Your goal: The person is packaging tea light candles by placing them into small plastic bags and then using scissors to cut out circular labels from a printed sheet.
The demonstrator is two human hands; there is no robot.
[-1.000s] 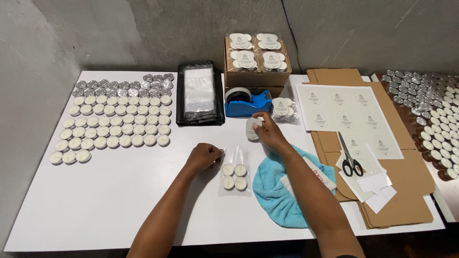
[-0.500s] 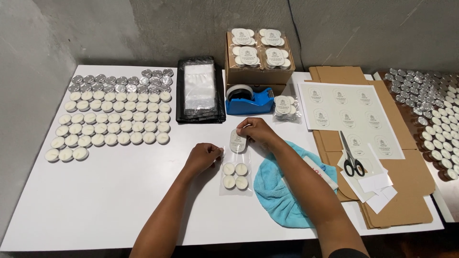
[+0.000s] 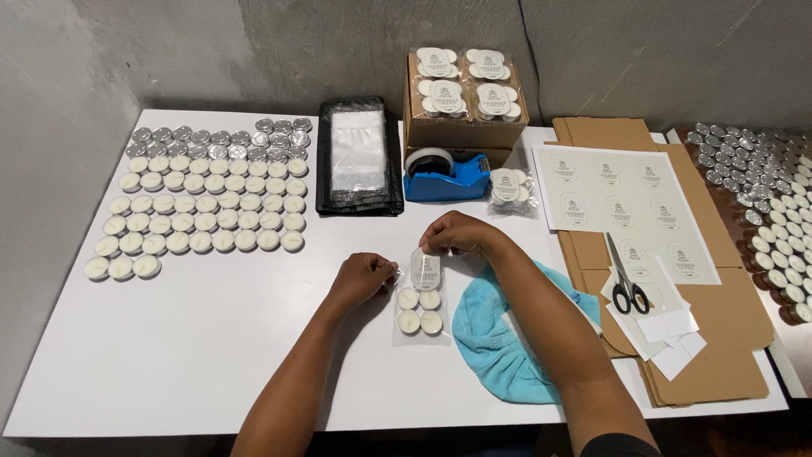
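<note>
Head view looks down on a white table (image 3: 194, 355) where both hands meet over a clear bag of four tealights (image 3: 419, 311). Left hand (image 3: 362, 278) is curled, its fingertips pinching the bag's upper left corner against the table. Right hand (image 3: 457, 234) is closed in a pinch on an oval label (image 3: 426, 269), which hangs from its fingers and reaches down over the open top of the bag, just beside the left hand's fingertips. Directly below the right wrist lies a crumpled blue cloth (image 3: 499, 347), touching the bag's right edge or nearly so.

Beyond the right hand sit a blue tape dispenser (image 3: 447, 176) and a small finished pack of candles (image 3: 506, 189); behind those stands a cardboard box (image 3: 463, 132) topped with more finished packs. Beyond the left hand lies a black-edged stack of clear bags (image 3: 359, 161), and well off to that hand's outer side are rows of loose tealights (image 3: 203, 211). Out past the right forearm, a sheet of labels (image 3: 624, 200) and scissors (image 3: 624, 279) rest on flattened cardboard (image 3: 719, 338).
</note>
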